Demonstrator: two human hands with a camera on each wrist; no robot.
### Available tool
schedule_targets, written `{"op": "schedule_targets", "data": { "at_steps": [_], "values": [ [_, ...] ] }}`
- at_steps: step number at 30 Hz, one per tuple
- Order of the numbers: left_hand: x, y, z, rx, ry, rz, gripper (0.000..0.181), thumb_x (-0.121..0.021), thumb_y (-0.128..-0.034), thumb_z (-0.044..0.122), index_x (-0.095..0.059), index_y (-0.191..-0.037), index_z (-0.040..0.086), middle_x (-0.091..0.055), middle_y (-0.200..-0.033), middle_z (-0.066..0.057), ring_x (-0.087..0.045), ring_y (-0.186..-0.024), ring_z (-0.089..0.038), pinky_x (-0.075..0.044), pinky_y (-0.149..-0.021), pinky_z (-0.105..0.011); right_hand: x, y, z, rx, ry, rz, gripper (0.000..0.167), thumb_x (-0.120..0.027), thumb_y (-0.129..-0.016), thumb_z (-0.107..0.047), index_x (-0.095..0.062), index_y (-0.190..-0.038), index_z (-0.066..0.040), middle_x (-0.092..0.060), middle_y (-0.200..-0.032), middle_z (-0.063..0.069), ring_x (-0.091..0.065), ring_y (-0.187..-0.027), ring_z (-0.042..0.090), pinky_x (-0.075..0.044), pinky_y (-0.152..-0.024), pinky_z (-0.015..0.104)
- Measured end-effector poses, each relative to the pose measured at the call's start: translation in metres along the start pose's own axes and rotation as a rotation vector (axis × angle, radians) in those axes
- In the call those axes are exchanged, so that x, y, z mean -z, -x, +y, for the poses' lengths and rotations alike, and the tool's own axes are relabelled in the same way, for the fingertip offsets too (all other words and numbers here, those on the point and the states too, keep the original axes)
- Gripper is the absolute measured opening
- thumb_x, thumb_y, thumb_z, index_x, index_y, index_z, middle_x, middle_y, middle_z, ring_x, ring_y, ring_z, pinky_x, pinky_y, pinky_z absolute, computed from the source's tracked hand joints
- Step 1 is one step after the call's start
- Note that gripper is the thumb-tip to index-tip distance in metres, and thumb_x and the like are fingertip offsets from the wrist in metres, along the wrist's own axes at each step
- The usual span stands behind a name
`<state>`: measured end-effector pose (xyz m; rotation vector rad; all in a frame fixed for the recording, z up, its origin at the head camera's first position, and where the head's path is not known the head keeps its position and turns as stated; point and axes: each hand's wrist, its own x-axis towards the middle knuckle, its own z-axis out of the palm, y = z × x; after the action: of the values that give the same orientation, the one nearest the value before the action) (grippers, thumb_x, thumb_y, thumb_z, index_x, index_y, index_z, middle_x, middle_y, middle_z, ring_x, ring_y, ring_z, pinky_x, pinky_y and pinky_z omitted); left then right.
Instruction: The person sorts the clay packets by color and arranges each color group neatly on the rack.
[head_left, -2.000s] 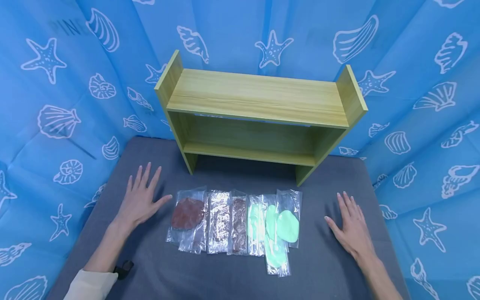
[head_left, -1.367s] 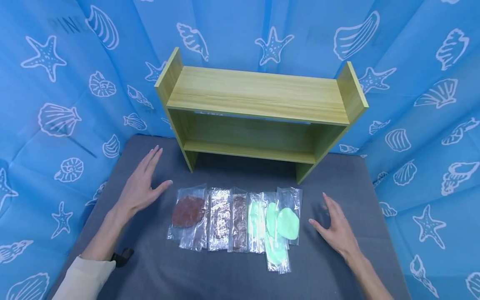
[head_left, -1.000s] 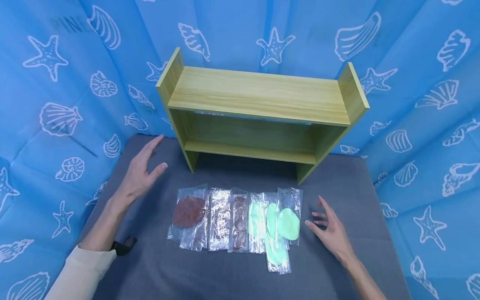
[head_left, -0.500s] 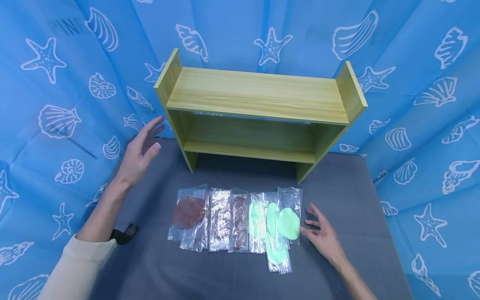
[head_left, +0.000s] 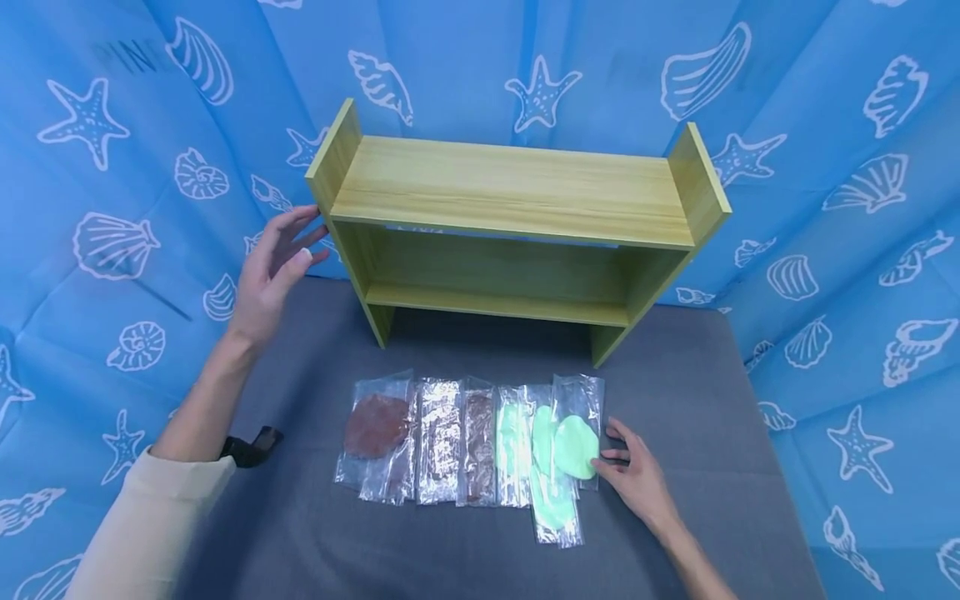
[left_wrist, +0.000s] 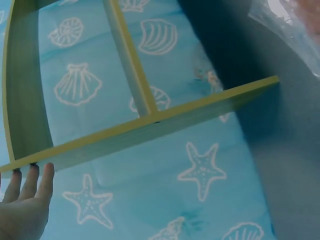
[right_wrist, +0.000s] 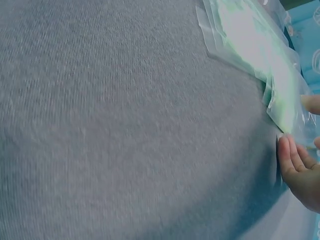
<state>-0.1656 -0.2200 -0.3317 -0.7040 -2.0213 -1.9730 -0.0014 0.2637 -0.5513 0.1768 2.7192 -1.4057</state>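
My left hand (head_left: 266,271) is raised beside the left side panel of a light wooden two-tier shelf (head_left: 510,187). In the left wrist view its fingertips (left_wrist: 46,175) meet or almost meet the panel's edge. My right hand (head_left: 636,477) is at the right edge of the rightmost clear bag, which holds a flat light-green, dough-like disc (head_left: 577,447). Its thumb overlaps the bag's edge, while the other fingers lie loosely bent beside it. In the right wrist view, the fingertips (right_wrist: 284,145) are close to the end of the green bags (right_wrist: 250,45); contact is unclear.
To the left of the green bags lie clear bags with brown contents: a reddish-brown disc (head_left: 377,426), a shiny bag (head_left: 438,442) and a narrow brown one (head_left: 478,446). Everything stands on a grey cloth-covered table (head_left: 420,558). A blue shell-patterned curtain (head_left: 465,75) surrounds it.
My left hand has risen from above the table to the shelf's left panel. My right hand has moved left to the edge of the green bag. Shelf and bags have stayed put.
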Motion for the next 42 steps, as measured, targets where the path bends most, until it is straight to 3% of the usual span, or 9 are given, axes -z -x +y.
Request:
{"op": "schedule_targets", "data": {
  "at_steps": [5,14,20,26,34,39,42],
  "values": [
    [-0.003,-0.009,0.005,-0.057,0.029,0.017,0.045,-0.048,-0.1005,0.006,-0.046,-0.145,0.003,-0.044,-0.15,-0.018,-0.045,-0.137,-0.033,-0.044,-0.105,-0.036,-0.006,-0.002,-0.002,-0.058,0.052,0.007,0.072,-0.075,-0.09,-0.014,-0.038,-0.151,-0.005,-0.051,-0.131,0.019,-0.064,-0.103,0.03,-0.053,-0.077,0.026],
    [-0.007,-0.026,0.017,-0.128,-0.036,0.015,0.048,-0.05,-0.0988,0.01,-0.047,-0.146,0.004,-0.045,-0.15,-0.016,-0.044,-0.136,-0.035,-0.044,-0.104,-0.039,-0.019,-0.001,-0.007,-0.085,0.095,0.057,0.071,-0.08,-0.086,-0.017,-0.045,-0.146,-0.003,-0.055,-0.124,0.019,-0.063,-0.101,0.03,-0.052,-0.079,0.032],
    [-0.006,-0.041,0.022,-0.056,-0.009,0.014,0.046,-0.046,-0.1009,0.013,-0.047,-0.146,0.005,-0.041,-0.153,-0.013,-0.041,-0.139,-0.032,-0.043,-0.106,-0.041,-0.031,-0.002,-0.01,-0.124,0.147,0.127,0.074,-0.082,-0.083,-0.033,-0.05,-0.143,-0.006,-0.054,-0.123,0.017,-0.061,-0.101,0.029,-0.05,-0.081,0.043],
    [-0.005,-0.054,0.025,0.028,0.018,0.031,0.043,-0.045,-0.1027,0.017,-0.05,-0.144,0.005,-0.041,-0.153,-0.008,-0.038,-0.14,-0.025,-0.038,-0.11,-0.045,-0.042,-0.002,-0.014,-0.145,0.229,0.155,0.08,-0.082,-0.08,-0.046,-0.051,-0.142,-0.007,-0.052,-0.12,0.017,-0.06,-0.095,0.029,-0.048,-0.075,0.043],
    [-0.004,-0.061,0.026,0.054,0.011,0.048,0.038,-0.047,-0.103,0.019,-0.059,-0.136,0.006,-0.043,-0.153,-0.006,-0.037,-0.142,-0.021,-0.037,-0.11,-0.049,-0.047,-0.004,-0.019,-0.15,0.312,0.159,0.083,-0.083,-0.078,-0.045,-0.049,-0.144,-0.007,-0.049,-0.121,0.023,-0.057,-0.098,0.039,-0.046,-0.078,0.051],
    [-0.002,-0.065,0.027,0.081,-0.004,0.055,0.035,-0.048,-0.1038,0.022,-0.062,-0.131,0.005,-0.044,-0.153,-0.006,-0.043,-0.138,-0.025,-0.042,-0.106,-0.044,-0.048,-0.006,-0.022,-0.157,0.293,0.158,0.084,-0.085,-0.077,-0.041,-0.048,-0.144,-0.007,-0.048,-0.119,0.023,-0.058,-0.085,0.033,-0.046,-0.066,0.045],
    [-0.002,-0.067,0.027,0.091,-0.016,0.061,0.036,-0.049,-0.1038,0.025,-0.063,-0.129,0.005,-0.044,-0.153,-0.007,-0.042,-0.138,-0.023,-0.044,-0.103,-0.041,-0.049,-0.006,-0.025,-0.171,0.266,0.151,0.083,-0.086,-0.076,-0.038,-0.048,-0.144,-0.006,-0.048,-0.118,0.023,-0.057,-0.085,0.032,-0.046,-0.066,0.043]
  ]
}}
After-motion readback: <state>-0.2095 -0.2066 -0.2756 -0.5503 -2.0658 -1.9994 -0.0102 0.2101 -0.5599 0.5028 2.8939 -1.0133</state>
